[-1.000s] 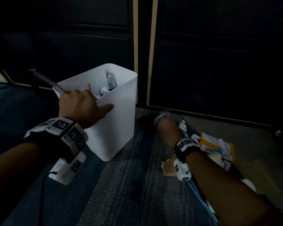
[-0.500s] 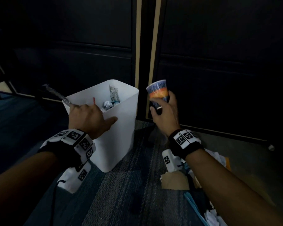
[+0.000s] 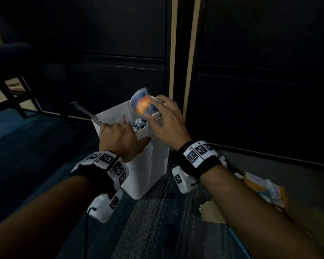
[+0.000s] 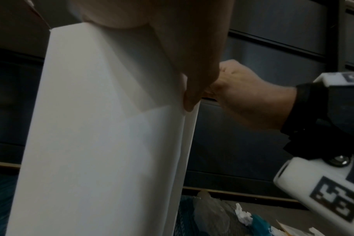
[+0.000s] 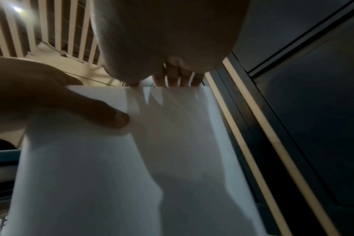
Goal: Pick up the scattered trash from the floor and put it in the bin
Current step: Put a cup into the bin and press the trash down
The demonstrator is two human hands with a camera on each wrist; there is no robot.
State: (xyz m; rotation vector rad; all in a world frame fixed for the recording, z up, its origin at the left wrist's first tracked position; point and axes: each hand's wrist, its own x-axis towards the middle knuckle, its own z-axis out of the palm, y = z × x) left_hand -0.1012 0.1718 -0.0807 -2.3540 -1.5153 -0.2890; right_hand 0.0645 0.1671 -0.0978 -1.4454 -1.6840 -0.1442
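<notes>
The white bin [image 3: 151, 165] stands on the carpet against dark cabinets. My left hand [image 3: 120, 135] grips its near rim, fingers over the edge and thumb [image 4: 192, 89] on the outer wall. A crinkled silver wrapper [image 3: 84, 111] pokes out beside that hand. A blue and orange paper cup [image 3: 141, 103], tilted and blurred, is over the bin's mouth. My right hand [image 3: 155, 109] is just behind it with fingers [image 5: 178, 78] spread and straight. Crumpled paper [image 3: 140, 123] and a red straw [image 3: 124, 119] lie inside the bin.
On the floor to the right lie an orange and white wrapper [image 3: 264, 186], a torn cardboard piece [image 3: 211, 212] and more scraps [image 4: 243, 215]. Dark cabinet doors [image 3: 260, 90] rise right behind the bin. A chair's black legs [image 3: 17, 94] stand at the far left.
My right hand lifted the cup off the floor, carried it left over the bin and spread its fingers. The left hand stayed on the rim.
</notes>
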